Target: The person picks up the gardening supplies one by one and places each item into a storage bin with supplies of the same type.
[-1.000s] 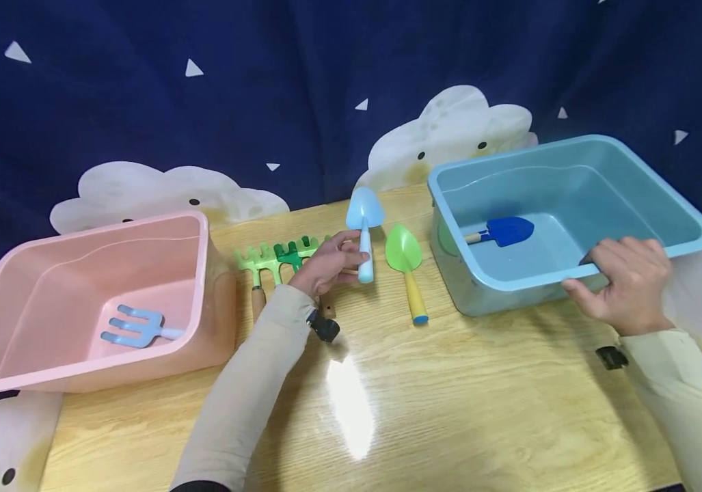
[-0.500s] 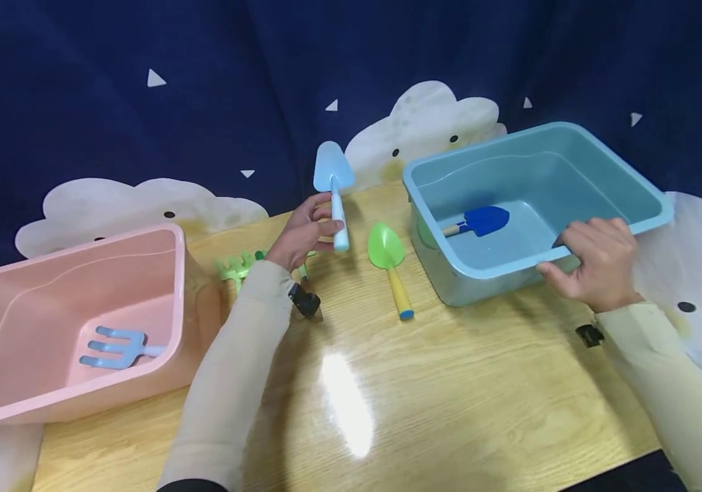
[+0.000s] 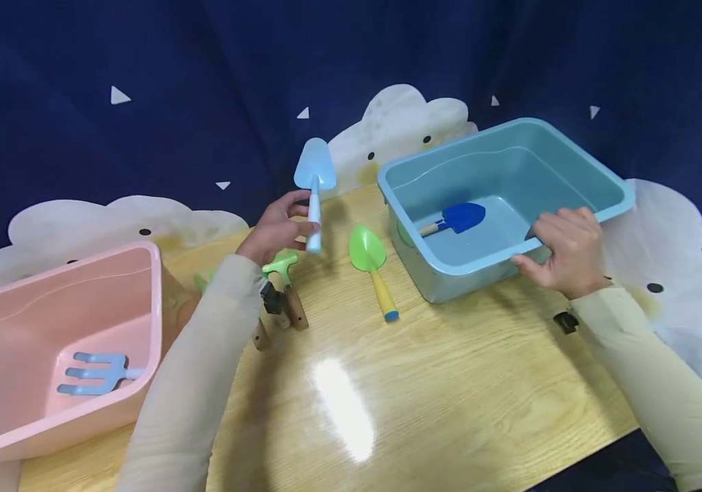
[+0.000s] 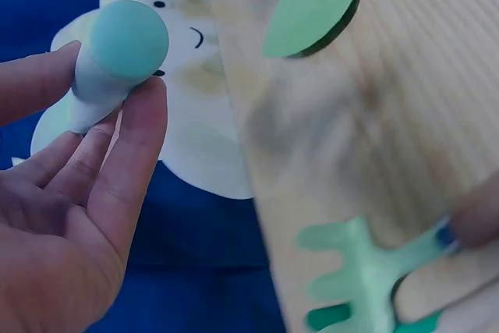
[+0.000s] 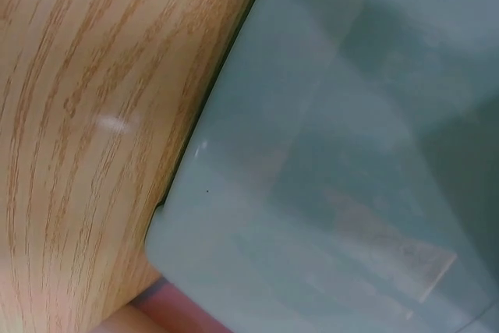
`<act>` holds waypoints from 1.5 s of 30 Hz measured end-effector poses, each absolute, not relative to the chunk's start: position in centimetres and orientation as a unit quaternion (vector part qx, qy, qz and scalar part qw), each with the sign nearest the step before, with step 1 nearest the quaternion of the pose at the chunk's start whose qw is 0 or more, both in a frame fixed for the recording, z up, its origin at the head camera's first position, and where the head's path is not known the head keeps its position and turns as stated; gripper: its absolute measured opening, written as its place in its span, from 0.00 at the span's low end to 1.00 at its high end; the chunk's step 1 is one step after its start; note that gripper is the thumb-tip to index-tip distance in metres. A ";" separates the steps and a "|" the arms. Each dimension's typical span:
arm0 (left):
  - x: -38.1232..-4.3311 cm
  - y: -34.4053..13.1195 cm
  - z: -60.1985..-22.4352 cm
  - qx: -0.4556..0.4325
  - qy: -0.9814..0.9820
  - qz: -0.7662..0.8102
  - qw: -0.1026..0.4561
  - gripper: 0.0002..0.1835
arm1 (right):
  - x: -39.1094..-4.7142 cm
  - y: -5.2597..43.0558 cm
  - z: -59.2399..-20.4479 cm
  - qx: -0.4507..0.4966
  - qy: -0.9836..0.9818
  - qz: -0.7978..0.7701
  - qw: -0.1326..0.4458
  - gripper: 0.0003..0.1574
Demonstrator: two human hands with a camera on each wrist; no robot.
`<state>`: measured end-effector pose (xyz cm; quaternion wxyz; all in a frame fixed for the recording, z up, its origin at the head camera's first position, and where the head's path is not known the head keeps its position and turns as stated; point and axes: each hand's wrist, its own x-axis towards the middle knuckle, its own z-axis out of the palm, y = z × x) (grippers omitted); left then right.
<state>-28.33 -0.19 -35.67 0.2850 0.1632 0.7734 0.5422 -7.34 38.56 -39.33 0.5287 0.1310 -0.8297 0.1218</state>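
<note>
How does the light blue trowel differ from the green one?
The light blue trowel is held in the left hand; the green trowel lies on the table. The light blue trowel's handle is pale blue, the green trowel's yellow. Both blades point away from the person.

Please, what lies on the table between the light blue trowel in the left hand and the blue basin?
The head view shows a yellow-handled green trowel lying between the light blue trowel and the blue basin.
</note>
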 end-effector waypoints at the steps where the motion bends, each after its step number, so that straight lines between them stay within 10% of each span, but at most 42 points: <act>1: -28.3 -0.3 -35.4 0.169 0.777 0.536 0.284 0.37 | -7.4 38.3 -39.2 0.134 -0.828 0.122 0.530 0.53; 45: -28.8 5.1 -26.3 0.254 0.883 0.361 0.159 0.38 | -5.7 39.8 -39.5 0.125 -0.812 0.119 0.557 0.53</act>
